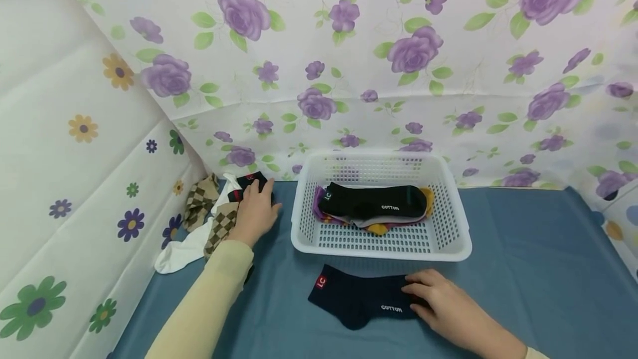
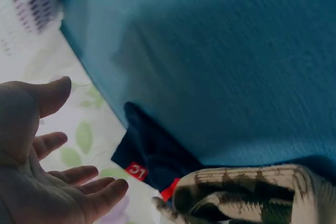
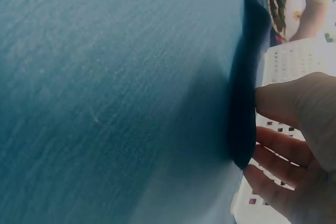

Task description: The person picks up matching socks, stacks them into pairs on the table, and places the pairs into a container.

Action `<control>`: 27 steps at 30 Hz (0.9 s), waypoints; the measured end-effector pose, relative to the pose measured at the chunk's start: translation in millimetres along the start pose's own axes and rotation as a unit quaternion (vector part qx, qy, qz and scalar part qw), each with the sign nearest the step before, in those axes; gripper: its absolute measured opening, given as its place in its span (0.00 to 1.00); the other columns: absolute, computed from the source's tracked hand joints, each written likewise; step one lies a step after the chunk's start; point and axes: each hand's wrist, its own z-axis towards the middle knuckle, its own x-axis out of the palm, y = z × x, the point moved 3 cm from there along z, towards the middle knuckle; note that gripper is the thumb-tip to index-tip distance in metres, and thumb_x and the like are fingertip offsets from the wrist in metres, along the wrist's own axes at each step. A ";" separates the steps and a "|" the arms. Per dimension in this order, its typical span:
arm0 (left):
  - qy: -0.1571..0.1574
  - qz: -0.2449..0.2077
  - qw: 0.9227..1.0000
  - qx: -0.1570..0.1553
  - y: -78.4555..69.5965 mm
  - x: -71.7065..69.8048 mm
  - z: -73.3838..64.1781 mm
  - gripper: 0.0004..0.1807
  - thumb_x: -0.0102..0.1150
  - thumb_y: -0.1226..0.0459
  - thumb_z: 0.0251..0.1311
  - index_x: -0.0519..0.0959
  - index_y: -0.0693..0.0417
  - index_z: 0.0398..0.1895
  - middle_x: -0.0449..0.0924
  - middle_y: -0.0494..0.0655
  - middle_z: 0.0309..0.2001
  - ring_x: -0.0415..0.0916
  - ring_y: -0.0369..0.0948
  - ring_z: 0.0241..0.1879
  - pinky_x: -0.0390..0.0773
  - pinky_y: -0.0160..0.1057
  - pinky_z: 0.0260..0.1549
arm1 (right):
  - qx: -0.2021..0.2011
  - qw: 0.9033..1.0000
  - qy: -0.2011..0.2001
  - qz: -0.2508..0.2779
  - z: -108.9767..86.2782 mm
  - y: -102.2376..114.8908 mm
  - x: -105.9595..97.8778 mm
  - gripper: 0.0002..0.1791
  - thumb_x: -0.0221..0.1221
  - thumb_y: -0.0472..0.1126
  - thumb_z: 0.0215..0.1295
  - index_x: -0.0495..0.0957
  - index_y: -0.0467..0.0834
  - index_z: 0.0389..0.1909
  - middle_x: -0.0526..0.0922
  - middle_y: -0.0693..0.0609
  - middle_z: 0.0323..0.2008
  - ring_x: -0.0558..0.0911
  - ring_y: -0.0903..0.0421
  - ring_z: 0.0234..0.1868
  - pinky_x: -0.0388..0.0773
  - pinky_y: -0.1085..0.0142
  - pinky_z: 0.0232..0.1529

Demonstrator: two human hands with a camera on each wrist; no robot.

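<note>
At the lower right of the head view, the right hand (image 1: 441, 303) reaches in from the bottom edge, its fingers slightly bent and loosely spread, touching the toe end of a navy sock (image 1: 361, 295) rather than closed round it. The sock lies flat at the lower centre of the frame, a smooth knit with a heel bulging downward, a red label at the cuff and white COTTON lettering near the fingertips. It rests on a blue surface (image 1: 523, 248), matt and finely textured.

From the bottom left, a pale yellow sleeve (image 1: 199, 303) stretches up to the left hand (image 1: 255, 209), whose fingers are spread wide and have hold of nothing; in the left wrist view they hang apart from a dark sock (image 1: 251, 179) with red markings. Beside and below this hand, left of centre, lie a brown-and-cream checkered sock (image 1: 221, 226) and a soft white sock (image 1: 184, 251), loosely heaped.

Farther up, right of centre, a white perforated plastic basket (image 1: 381, 256) with rounded corners holds a black sock (image 1: 371, 201) over purple and yellow fabric. Behind hangs a creased sheet (image 1: 413, 54) printed with purple roses
</note>
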 end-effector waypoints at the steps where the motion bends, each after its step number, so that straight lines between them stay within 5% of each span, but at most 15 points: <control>1: 0.008 0.007 1.000 -0.003 0.5 2.6 2.4 0.37 0.57 0.53 0.62 0.54 0.48 0.72 0.49 0.67 0.70 0.49 0.64 0.69 0.64 0.63 0.57 | 0.001 1.000 -0.009 -0.003 -0.7 -0.4 -0.8 0.14 0.66 0.49 0.54 0.81 0.58 0.44 0.77 0.61 0.50 0.74 0.63 0.51 0.78 0.65 0.47; 11: 0.148 0.038 0.988 -0.030 4.7 25.8 8.4 0.33 0.47 0.48 0.67 0.52 0.39 0.73 0.44 0.69 0.71 0.40 0.65 0.70 0.58 0.65 0.60 | 0.022 0.999 -0.042 -0.011 -6.2 -0.2 -10.2 0.16 0.67 0.50 0.53 0.81 0.59 0.44 0.77 0.64 0.50 0.75 0.66 0.50 0.78 0.67 0.46; 19: 0.125 0.078 0.989 -0.009 -0.6 29.2 4.1 0.27 0.48 0.57 0.68 0.62 0.49 0.69 0.62 0.61 0.66 0.57 0.62 0.65 0.67 0.65 0.52 | 0.004 0.998 -0.068 -0.015 -8.9 -3.2 -17.7 0.18 0.69 0.40 0.49 0.82 0.55 0.43 0.78 0.61 0.48 0.77 0.63 0.49 0.79 0.67 0.44; 23: 0.065 0.113 0.991 0.039 -2.1 27.7 4.5 0.13 0.49 0.70 0.65 0.76 0.62 0.51 0.78 0.63 0.48 0.73 0.59 0.49 0.75 0.57 0.46 | 0.003 0.997 -0.072 -0.015 -9.0 -4.1 -20.0 0.17 0.69 0.40 0.49 0.82 0.56 0.43 0.79 0.61 0.47 0.77 0.63 0.49 0.79 0.67 0.43; 27: 0.041 0.138 0.987 0.066 -1.8 25.3 5.1 0.08 0.49 0.77 0.61 0.79 0.62 0.33 0.81 0.62 0.34 0.77 0.56 0.38 0.78 0.52 0.41 | 0.004 0.998 -0.069 -0.013 -7.6 -3.8 -22.5 0.17 0.69 0.41 0.50 0.82 0.56 0.43 0.79 0.61 0.46 0.78 0.63 0.48 0.79 0.67 0.43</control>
